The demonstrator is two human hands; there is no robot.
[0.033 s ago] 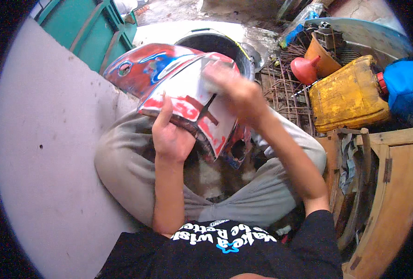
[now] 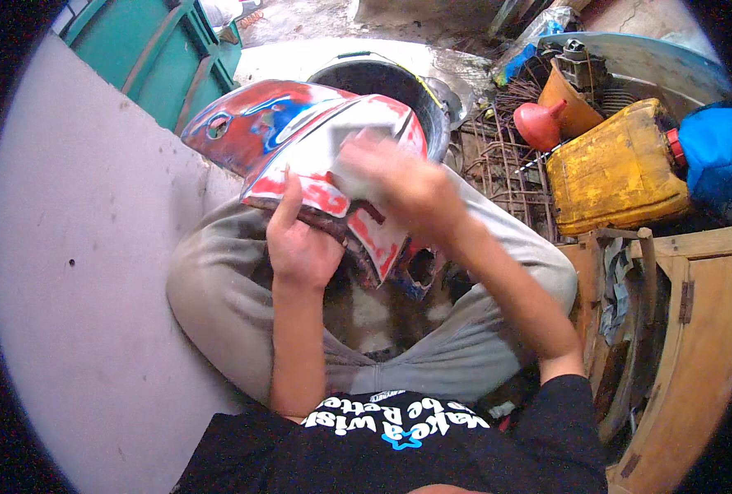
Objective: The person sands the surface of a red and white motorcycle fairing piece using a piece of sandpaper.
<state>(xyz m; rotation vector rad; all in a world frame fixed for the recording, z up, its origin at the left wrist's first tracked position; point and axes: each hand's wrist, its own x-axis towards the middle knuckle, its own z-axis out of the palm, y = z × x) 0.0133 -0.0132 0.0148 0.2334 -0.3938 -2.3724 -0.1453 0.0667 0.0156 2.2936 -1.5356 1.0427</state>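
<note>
A curved vehicle body panel [image 2: 259, 185], patched white, red and blue, lies tilted over my lap. Its left part has a round hole, and a dark slot cuts into the near part. My left hand [image 2: 302, 247] grips the near edge, thumb on top and fingers hidden underneath. Over the white area, my right hand [image 2: 399, 177] is bent and smeared by motion. A blurred grey flat piece [image 2: 362, 132], which looks like sandpaper, shows under its fingertips against the panel.
Behind the panel stands a black bucket [image 2: 370, 76]. To the right are a red funnel [image 2: 539, 123], a yellow jerrycan [image 2: 617, 169], rusty metal mesh [image 2: 506, 165] and a wooden frame [image 2: 704, 329]. A pale wall [image 2: 94, 272] and green metal panel [image 2: 148, 58] border the left.
My right hand has moved left and slightly nearer across the panel, and the grey piece now shows beyond its fingers. My left hand keeps its grip; the panel has barely shifted.
</note>
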